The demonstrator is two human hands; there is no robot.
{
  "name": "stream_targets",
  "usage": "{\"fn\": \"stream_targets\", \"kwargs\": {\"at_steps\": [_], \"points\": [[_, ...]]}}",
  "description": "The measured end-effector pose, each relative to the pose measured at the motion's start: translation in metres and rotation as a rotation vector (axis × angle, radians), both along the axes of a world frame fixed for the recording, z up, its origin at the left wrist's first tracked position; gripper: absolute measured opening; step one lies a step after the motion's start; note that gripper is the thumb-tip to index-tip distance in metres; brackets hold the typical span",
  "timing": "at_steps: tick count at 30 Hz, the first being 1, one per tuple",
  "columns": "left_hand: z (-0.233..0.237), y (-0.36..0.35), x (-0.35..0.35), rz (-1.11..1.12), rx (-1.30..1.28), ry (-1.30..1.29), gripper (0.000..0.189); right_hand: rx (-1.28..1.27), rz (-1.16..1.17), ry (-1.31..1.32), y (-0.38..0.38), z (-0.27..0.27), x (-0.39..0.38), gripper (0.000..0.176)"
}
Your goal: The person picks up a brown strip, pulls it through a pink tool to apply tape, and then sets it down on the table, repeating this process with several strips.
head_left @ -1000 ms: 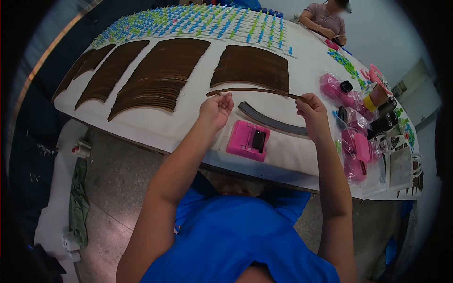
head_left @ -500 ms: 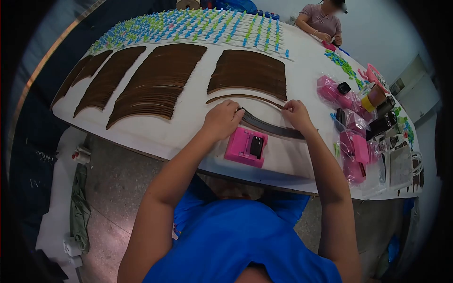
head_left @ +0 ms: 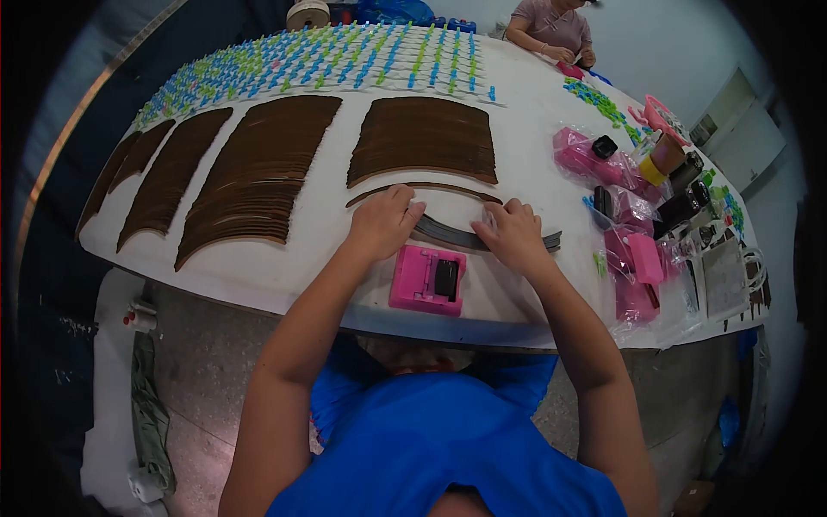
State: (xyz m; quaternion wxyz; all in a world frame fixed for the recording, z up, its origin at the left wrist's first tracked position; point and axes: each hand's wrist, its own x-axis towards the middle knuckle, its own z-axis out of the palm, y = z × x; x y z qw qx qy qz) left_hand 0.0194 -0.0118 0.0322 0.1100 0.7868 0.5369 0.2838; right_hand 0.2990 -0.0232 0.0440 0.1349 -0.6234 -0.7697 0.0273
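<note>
On the white table, a thin brown strip arches gently.

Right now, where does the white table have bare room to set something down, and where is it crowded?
Free: white tabletop between the squarish stack of brown strips and the pink items in clear plastic; also between the left forearm and the largest brown stack. Crowded: among those pink items, and the far side under blue and green pieces.
</note>
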Motion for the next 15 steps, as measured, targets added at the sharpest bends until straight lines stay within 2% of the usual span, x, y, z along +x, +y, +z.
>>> {"fn": "stream_targets", "kwargs": {"at_steps": [15], "points": [[-0.002, 0.021, 0.003, 0.057, -0.027, 0.066, 0.042, -0.041, -0.044, 0.013, 0.033, -0.007, -0.011, 0.064]]}}
